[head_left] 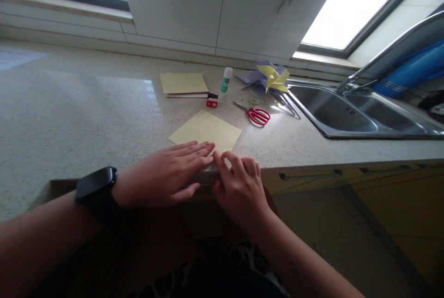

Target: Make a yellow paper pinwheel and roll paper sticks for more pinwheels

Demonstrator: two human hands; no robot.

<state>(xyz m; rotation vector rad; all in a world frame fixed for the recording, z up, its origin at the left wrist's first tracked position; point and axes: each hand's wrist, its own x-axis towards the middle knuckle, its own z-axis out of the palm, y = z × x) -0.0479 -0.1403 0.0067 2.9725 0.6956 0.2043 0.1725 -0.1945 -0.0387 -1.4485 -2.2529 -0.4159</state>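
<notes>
**A:** The watch [95, 187] sits low on the left of the frame. Just past it the left hand [169, 173] lies flat, fingers straight, palm down on the near corner of the yellow sheet [208, 129].

**B:** And the right hand [239, 187]?

**A:** Its fingers are curled, with the tips on the same corner. I cannot tell whether they pinch or only press.

**B:** Where is the sheet?

**A:** At the centre of the frame, at the front edge of the worktop [86, 117].

**B:** What is the risk?

**A:** The stone looks glossy, so uneven pressure could slide the sheet askew or off the edge.

Speckled counter [69, 117], steel sink [347, 117] — bright windows [350, 6].
</notes>
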